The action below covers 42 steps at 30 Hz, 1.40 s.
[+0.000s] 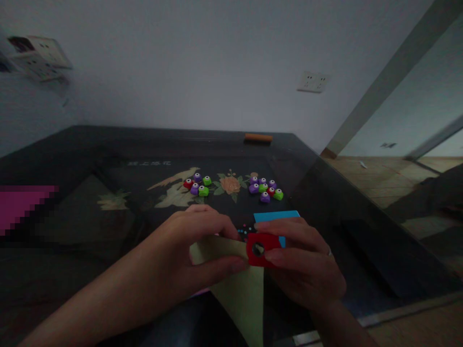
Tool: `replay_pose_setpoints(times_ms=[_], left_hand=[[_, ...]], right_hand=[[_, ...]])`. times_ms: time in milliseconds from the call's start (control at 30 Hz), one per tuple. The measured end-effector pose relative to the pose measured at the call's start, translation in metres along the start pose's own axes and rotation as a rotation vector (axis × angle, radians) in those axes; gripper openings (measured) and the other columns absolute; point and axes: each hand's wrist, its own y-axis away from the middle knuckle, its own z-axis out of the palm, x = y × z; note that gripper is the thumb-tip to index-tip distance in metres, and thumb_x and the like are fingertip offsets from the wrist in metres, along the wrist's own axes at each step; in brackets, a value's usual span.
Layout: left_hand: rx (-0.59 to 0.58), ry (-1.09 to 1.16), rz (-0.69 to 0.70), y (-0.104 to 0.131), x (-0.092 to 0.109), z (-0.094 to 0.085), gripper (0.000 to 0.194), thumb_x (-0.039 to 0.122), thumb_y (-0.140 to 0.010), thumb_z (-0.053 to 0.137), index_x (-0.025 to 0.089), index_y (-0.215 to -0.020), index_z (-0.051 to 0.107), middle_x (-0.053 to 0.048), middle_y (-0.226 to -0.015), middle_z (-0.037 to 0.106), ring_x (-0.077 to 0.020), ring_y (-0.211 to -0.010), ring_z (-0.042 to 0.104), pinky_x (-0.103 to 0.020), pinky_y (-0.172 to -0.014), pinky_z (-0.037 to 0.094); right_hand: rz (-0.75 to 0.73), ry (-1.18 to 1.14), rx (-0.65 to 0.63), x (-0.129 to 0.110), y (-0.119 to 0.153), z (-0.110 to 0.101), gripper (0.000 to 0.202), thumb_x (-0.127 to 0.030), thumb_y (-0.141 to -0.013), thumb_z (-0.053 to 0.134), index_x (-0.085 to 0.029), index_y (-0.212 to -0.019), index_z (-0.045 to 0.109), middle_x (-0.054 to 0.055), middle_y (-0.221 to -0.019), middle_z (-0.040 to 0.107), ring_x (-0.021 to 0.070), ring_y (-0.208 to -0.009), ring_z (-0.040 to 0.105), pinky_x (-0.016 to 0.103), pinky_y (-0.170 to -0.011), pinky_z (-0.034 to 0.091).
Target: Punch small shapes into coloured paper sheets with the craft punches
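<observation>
My left hand (206, 248) is closed on a pale yellow sheet of paper (240, 299), gripping it between thumb and fingers. Its lower part hangs toward me. In my right hand (307, 260) is a red paper punch (253, 260), pinched between thumb and fingers, its round dark opening facing me. The punch sits at the paper's right edge; how far the paper goes in is hidden. Small star-shaped paper bits (246, 232) lie on the black table just beyond my hands. A blue sheet (278, 215) lies partly under my right hand, and some pink paper shows below my left.
Two groups of small purple, green and red punch-like pieces with white round tops, a left group (197, 185) and a right group (265, 188), stand on the black table (119, 144). An orange-brown stick (258, 138) lies near the wall. A dark flat object (379, 255) rests at right.
</observation>
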Motion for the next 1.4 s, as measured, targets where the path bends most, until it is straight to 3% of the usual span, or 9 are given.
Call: replay_pose_setpoints(times_ms=[400,700,900,1133,1400], left_hand=[[-0.017,0.13,-0.06,0.0,0.001,0.003,0.011,0.026,-0.084,0.057,0.024,-0.076,0.064,0.006,-0.072,0.067,-0.0108,-0.065,0.062,-0.018,-0.058,0.051],[-0.008,0.092,-0.057,0.001,0.002,0.004,0.011,0.028,-0.084,0.056,0.025,-0.079,0.066,0.005,-0.078,0.068,-0.0128,-0.073,0.064,-0.019,-0.062,0.052],[-0.12,0.097,-0.145,-0.001,0.004,0.002,0.016,0.035,-0.085,0.056,0.026,-0.079,0.068,0.005,-0.086,0.069,-0.0134,-0.082,0.063,-0.019,-0.07,0.049],[-0.149,0.163,-0.188,0.0,0.005,0.002,0.012,0.033,-0.084,0.057,0.028,-0.079,0.067,0.007,-0.087,0.068,-0.0131,-0.087,0.061,-0.02,-0.074,0.045],[-0.166,0.151,-0.203,0.001,0.006,0.001,0.011,0.033,-0.083,0.058,0.03,-0.078,0.067,0.009,-0.085,0.068,-0.0124,-0.085,0.06,-0.022,-0.08,0.042]], right_hand=[[0.022,-0.004,0.003,0.0,-0.001,0.001,0.028,-0.011,-0.08,0.063,-0.023,-0.105,0.059,0.005,-0.11,0.064,0.017,-0.093,0.065,0.032,-0.071,0.057],[-0.09,0.16,-0.078,0.004,0.003,-0.003,0.023,-0.009,-0.08,0.06,-0.018,-0.102,0.059,0.009,-0.11,0.062,0.0195,-0.098,0.063,0.034,-0.074,0.059],[-0.217,0.368,-0.108,-0.002,-0.016,-0.006,0.014,-0.005,-0.081,0.053,-0.018,-0.083,0.057,0.008,-0.093,0.066,0.0187,-0.087,0.066,0.032,-0.065,0.059],[-0.213,0.391,-0.169,-0.012,-0.03,-0.012,0.016,-0.005,-0.078,0.052,-0.019,-0.073,0.055,0.006,-0.083,0.069,0.0158,-0.073,0.068,0.028,-0.061,0.059],[-0.093,0.298,-0.136,-0.017,-0.043,-0.011,0.015,-0.007,-0.074,0.053,-0.02,-0.068,0.057,0.002,-0.067,0.066,0.0114,-0.054,0.063,0.022,-0.049,0.055]])
